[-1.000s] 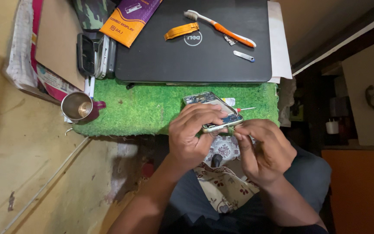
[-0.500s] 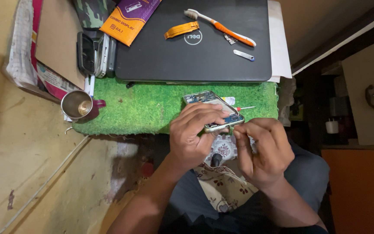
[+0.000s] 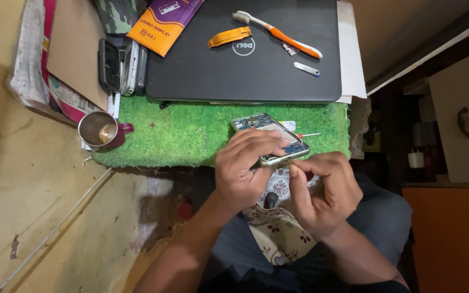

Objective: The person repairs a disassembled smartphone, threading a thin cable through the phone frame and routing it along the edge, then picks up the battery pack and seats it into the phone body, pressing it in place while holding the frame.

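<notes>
An opened smartphone point(image 3: 264, 129) with its inner boards showing lies tilted over the near edge of a green turf mat point(image 3: 191, 133). My left hand point(image 3: 245, 168) grips the phone's near end, fingers curled over its frame. My right hand point(image 3: 324, 187) is closed beside the phone's lower right corner, fingertips pinched against its edge; what it pinches is too small to tell. A thin red-tipped tool point(image 3: 309, 135) lies on the mat just right of the phone. A dark round object point(image 3: 271, 201) sits on a patterned cloth point(image 3: 278, 230) on my lap.
A shut black laptop point(image 3: 245, 59) carries an orange-and-white toothbrush point(image 3: 280, 33), an orange flex strip point(image 3: 229, 37) and a small metal piece point(image 3: 306, 69). A steel mug point(image 3: 100, 130) stands at the mat's left. An orange packet point(image 3: 164, 24) and stacked phones point(image 3: 121, 65) lie at the upper left.
My right hand has shifted slightly toward the phone's lower right corner. The phone stays held in my left hand.
</notes>
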The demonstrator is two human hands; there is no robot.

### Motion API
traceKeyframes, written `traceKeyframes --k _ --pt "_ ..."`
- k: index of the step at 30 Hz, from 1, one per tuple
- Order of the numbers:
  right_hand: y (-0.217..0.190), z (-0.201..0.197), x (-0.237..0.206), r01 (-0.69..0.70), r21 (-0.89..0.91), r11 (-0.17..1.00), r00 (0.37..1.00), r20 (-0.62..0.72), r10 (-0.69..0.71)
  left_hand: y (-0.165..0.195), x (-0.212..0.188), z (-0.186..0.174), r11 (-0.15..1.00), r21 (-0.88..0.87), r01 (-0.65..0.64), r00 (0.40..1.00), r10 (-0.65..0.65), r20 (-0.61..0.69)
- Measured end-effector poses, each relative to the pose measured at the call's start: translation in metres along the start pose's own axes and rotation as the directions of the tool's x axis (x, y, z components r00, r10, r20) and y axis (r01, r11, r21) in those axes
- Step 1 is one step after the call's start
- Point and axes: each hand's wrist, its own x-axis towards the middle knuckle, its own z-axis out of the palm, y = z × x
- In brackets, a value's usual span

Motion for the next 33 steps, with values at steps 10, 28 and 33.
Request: traceKeyframes --k 10,28,33 --pt "0.005 0.003 -0.012 -0.131 0.206 0.97 0.991 -0.011 0.136 0.003 0.0 0.001 1.0 0.007 -0.013 1.0 0.013 -0.018" --pt "0.011 0.004 -0.011 -0.146 0.308 0.94 0.987 -0.02 0.16 0.003 -0.001 0.0 1.0 0.008 -0.004 1.0 0.004 -0.021" --pt "0.012 0.003 -0.009 -0.115 0.24 0.964 0.991 -0.038 0.127 0.004 0.0 -0.002 1.0 -0.006 0.01 1.0 -0.01 -0.009"
